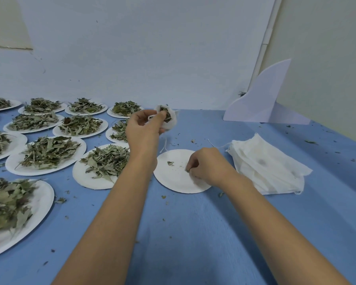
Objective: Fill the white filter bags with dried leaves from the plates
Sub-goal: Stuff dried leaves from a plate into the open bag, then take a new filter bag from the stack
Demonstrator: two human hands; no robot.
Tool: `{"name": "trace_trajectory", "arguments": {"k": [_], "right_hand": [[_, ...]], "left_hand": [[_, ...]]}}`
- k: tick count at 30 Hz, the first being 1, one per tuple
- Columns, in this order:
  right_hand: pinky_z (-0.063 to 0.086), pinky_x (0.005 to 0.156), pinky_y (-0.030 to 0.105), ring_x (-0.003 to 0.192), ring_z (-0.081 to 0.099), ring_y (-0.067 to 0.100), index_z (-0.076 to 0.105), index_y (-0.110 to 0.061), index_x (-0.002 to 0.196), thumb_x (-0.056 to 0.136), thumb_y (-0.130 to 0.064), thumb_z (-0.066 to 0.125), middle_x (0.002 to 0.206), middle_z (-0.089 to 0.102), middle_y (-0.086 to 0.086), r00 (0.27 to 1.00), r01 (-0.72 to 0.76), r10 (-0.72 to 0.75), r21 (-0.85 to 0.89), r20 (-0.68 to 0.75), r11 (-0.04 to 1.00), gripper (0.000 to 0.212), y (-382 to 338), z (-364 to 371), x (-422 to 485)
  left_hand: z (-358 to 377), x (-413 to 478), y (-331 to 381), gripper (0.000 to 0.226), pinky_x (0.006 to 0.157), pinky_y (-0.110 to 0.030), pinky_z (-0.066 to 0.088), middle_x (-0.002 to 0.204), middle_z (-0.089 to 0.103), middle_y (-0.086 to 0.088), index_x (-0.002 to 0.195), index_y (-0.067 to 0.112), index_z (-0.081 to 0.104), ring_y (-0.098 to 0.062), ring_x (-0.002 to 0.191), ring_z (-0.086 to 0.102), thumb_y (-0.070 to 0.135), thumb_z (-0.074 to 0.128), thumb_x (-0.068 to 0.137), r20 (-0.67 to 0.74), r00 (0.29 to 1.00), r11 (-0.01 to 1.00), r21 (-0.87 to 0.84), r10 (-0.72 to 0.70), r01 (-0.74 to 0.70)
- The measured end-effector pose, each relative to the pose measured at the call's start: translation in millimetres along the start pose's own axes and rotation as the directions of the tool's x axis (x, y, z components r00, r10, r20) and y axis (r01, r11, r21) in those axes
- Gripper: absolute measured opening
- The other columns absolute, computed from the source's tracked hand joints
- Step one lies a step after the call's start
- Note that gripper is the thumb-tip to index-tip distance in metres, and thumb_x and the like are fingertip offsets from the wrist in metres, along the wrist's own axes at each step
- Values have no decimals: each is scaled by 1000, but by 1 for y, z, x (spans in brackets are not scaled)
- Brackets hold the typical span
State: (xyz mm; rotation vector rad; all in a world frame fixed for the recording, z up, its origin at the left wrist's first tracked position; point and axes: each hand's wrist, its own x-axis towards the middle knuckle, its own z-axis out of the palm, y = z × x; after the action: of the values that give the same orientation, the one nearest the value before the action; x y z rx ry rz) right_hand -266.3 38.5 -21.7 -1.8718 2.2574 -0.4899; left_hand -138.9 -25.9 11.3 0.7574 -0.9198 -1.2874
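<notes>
My left hand [144, 128] holds a white filter bag [170, 118] up above the table, its mouth open and dried leaves showing inside; a drawstring hangs below it. My right hand [206, 164] rests on a nearly bare white plate [173, 177], fingertips pinched on a few leaf crumbs. A small leaf scrap [170, 163] lies on that plate. A stack of unfilled white filter bags [265, 167] sits just right of the plate.
Several white plates heaped with dried leaves [47, 152] cover the left half of the blue table [193, 233]. A white folded card stand [263, 99] stands at the back right against the wall. Leaf crumbs are scattered over the cloth.
</notes>
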Motion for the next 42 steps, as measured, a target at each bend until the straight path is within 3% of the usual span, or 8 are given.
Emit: {"name": "trace_trajectory", "arguments": {"k": [4, 11, 16, 25, 29, 33, 38, 42], "right_hand": [[55, 75, 35, 93, 63, 27, 71, 1, 89, 79, 2, 51, 97, 71, 12, 999, -33, 32, -29, -42, 999, 23, -2, 11, 4], [42, 78, 26, 89, 61, 20, 72, -8, 94, 86, -1, 52, 92, 68, 5, 961, 122, -80, 147, -265, 982, 22, -15, 18, 18], [39, 76, 28, 90, 57, 24, 71, -2, 91, 89, -8, 54, 95, 61, 9, 969, 146, -136, 32, -205, 989, 17, -20, 31, 28], [49, 76, 44, 90, 59, 35, 65, 11, 90, 81, 2, 49, 94, 67, 23, 989, 49, -46, 16, -141, 999, 21, -33, 34, 27], [37, 58, 37, 69, 48, 33, 57, 7, 69, 78, 2, 50, 78, 62, 26, 993, -1, 2, 2, -115, 1000, 12, -36, 36, 27], [43, 63, 30, 67, 55, 25, 65, 0, 67, 79, -5, 58, 72, 66, 16, 974, -50, 122, 343, -192, 938, 15, -26, 29, 22], [50, 64, 10, 66, 65, 3, 74, -19, 77, 82, -11, 70, 69, 71, -8, 922, 144, 257, 873, -289, 467, 10, -20, -6, 9], [54, 72, 17, 74, 69, 9, 74, -17, 77, 81, -10, 70, 76, 73, -3, 915, 161, 202, 774, -350, 613, 9, -30, -11, 6]], "left_hand": [[-1, 0, 1, 16, 53, -11, 46, 97, 58, -4, 83, 17, 55, -3, 61, 58, 11, 70, 84, -14, 999, 999, 25, 40, -40], [-5, -2, -6, 13, 56, -12, 47, 95, 56, -2, 85, 19, 55, -20, 77, 57, 8, 63, 87, 56, 994, 979, 171, 99, -107], [-7, 2, -9, 8, 72, -26, 54, 88, 54, -2, 86, 15, 56, -12, 73, 55, 9, 53, 91, 50, 999, 996, 94, -2, -3], [-12, 7, -11, 12, 60, -22, 56, 84, 53, -2, 85, 10, 57, -14, 71, 58, 13, 48, 93, -6, 991, 989, -63, -134, 134], [-12, 7, -12, 12, 62, -23, 57, 89, 54, -4, 92, 6, 58, -16, 77, 59, 12, 48, 93, 6, 990, 988, -67, -141, 141], [-11, 7, -14, 9, 66, -23, 57, 87, 54, -4, 91, 4, 57, -15, 79, 58, 9, 50, 94, -15, 989, 989, -30, -147, 147], [-8, 3, -21, 9, 69, -23, 55, 87, 55, -1, 95, 6, 57, -14, 81, 59, 11, 50, 95, -33, 985, 985, 44, -168, 169], [-4, -4, -28, 14, 64, -20, 52, 91, 59, -1, 102, 10, 59, -10, 77, 58, 11, 47, 94, 44, 994, 975, 205, -95, 84]]}}
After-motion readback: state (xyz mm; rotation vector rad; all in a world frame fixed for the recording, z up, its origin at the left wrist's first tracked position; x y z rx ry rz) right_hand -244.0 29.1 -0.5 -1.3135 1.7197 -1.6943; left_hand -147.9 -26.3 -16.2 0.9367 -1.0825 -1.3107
